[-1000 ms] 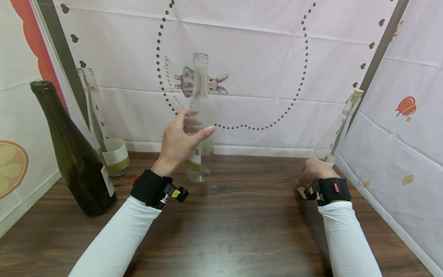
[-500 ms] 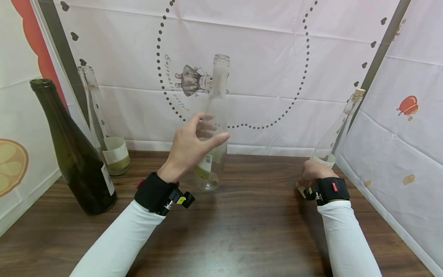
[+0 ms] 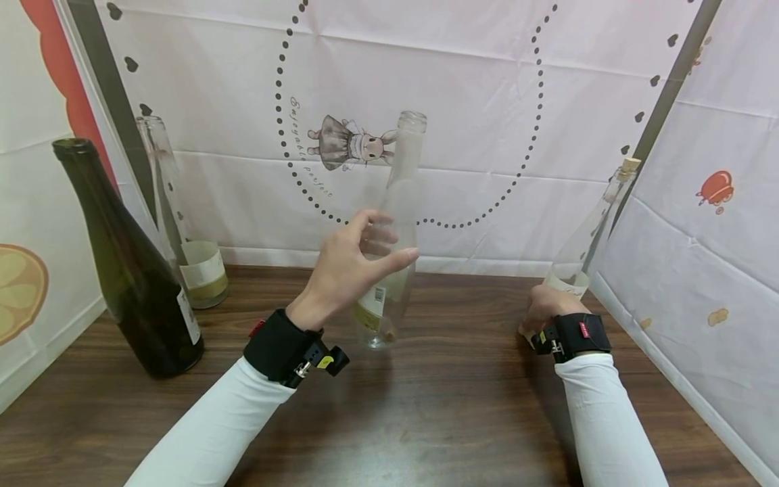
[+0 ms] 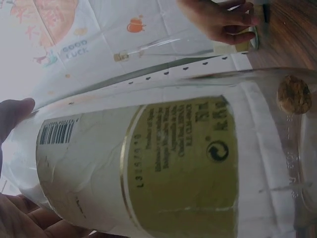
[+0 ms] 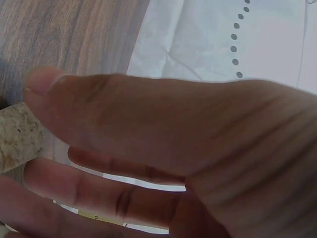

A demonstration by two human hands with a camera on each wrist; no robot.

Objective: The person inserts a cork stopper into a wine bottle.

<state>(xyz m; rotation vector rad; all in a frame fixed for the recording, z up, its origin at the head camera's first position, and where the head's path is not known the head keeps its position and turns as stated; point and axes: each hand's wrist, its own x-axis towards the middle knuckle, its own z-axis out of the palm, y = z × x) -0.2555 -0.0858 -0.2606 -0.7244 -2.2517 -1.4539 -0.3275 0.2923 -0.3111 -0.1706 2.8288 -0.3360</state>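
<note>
Clear glass fills my left wrist view: the bottle (image 4: 178, 163), with its white and olive label, wrapped by my left hand (image 3: 343, 270), thumb on the near side and fingers parted round the far side. From the head camera I see it near the middle of the tabletop (image 3: 420, 426), neck leaning right; whether its base touches the wood I cannot tell. A loose cork (image 4: 294, 94) lies inside, at the bottom.

My right hand (image 3: 544, 308) is low on the far right, nearly closed, with thumb and forefinger pinching a speckled stopper (image 5: 20, 136). Just behind that hand stands the corked bottle (image 3: 578, 247), clear too, its top plugged.

On my left I have the dark green bottle (image 3: 134, 277), upright, and behind it another clear one, the rear bottle (image 3: 203, 274). White cloth (image 3: 475, 88) hangs behind everything.
</note>
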